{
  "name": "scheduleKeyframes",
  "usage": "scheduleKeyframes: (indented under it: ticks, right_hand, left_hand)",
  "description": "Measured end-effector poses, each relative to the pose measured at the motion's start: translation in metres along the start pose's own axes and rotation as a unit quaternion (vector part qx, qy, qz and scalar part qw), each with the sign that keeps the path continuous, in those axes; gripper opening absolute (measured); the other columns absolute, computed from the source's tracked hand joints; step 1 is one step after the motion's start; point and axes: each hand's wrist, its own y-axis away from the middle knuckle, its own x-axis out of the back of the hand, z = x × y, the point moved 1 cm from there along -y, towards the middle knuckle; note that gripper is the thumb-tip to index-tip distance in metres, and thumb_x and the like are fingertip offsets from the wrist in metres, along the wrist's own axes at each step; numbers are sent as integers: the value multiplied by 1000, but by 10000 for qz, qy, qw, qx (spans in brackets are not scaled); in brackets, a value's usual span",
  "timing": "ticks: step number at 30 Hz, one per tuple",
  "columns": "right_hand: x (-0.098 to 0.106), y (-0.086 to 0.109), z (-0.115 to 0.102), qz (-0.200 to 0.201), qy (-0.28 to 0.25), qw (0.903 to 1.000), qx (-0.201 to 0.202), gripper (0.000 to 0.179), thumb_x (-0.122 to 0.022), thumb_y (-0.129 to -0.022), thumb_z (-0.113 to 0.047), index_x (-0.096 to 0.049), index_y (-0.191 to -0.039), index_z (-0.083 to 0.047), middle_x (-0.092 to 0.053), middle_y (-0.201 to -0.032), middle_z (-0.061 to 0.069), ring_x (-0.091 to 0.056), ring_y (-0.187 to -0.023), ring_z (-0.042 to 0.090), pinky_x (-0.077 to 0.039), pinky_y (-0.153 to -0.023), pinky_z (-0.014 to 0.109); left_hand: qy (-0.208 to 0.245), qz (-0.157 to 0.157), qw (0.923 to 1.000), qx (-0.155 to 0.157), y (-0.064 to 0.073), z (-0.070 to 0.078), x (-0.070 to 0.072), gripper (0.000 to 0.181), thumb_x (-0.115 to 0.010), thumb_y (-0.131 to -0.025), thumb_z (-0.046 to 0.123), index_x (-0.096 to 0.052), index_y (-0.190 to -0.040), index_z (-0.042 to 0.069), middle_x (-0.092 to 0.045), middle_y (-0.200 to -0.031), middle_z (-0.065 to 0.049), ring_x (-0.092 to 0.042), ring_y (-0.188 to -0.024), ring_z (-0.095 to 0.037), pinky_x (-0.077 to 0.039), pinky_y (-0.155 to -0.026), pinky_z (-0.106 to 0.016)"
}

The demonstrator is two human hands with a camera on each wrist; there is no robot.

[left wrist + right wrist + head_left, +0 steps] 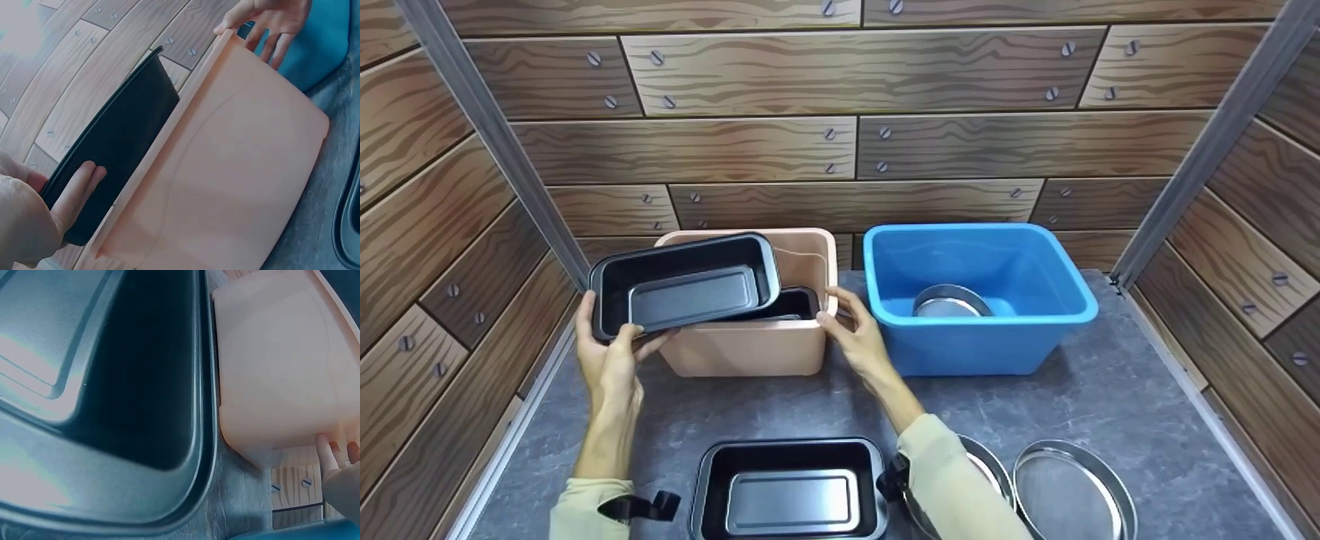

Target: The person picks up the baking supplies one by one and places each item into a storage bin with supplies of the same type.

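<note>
My left hand [611, 360] grips the near left corner of a dark rectangular loaf pan [690, 289], thumb over the rim and fingers beneath. The pan is tilted above the pink bin [742, 351], partly over its opening. Inside that bin another dark loaf pan [799, 302] shows at the right. My right hand [859, 334] pinches the bin's right rim, the thumb on the near side; the right wrist view shows its fingers [328, 455] at the bin's wall.
A blue bin [967, 345] stands to the right with a round metal pan [949, 300] in it. On the grey table, near the front, lie a dark loaf pan [791, 501] and two round pans, one [1072, 491] in plain view, the other [986, 465] partly behind the right sleeve.
</note>
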Motion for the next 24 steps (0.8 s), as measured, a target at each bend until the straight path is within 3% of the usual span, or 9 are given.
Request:
scheduleKeyframes:
  ticks: [7, 15, 20, 24]
  right_hand:
    - [0, -1, 3, 26, 108, 9999, 49, 49, -72, -99, -14, -57, -145, -4, -60, -142, 19, -59, -123, 37, -56, -96, 28]
    - [-1, -1, 5, 101, 164, 9997, 128, 50, -71, -99, -9, -56, -146, -3, -59, -143, 20, -57, -129, 38, -53, -106, 37]
    - [-3, 0, 5, 78, 142, 9998, 119, 51, -71, -98, -9, -55, -146, -2, -58, -144, 21, -55, -131, 41, -50, -112, 47]
    - [0, 0, 3, 68, 197, 9997, 119, 50, -72, -99, -12, -57, -146, -5, -59, -143, 20, -55, -131, 42, -50, -111, 45]
  left_hand:
    - [-156, 146, 9997, 140, -10, -7, -11, 89, -37, -89, -20, -20, -167, 21, -29, -157, -22, -65, -105, -31, -65, -81, -44]
    - [-149, -67, 9989, 450, -17, -20, -30, 93, -32, -89, -23, -15, -168, 23, -12, -167, -17, -47, -130, -44, -65, -82, -44]
    - [-455, -133, 9964, 697, -18, -28, -35, 93, -31, -91, -23, -11, -168, 24, -7, -170, -18, -49, -129, -47, -65, -82, -41]
    - [-520, -145, 9955, 782, -21, -30, -38, 93, -31, -91, -22, -10, -169, 24, -4, -170, -17, -52, -126, -47, -65, -83, -41]
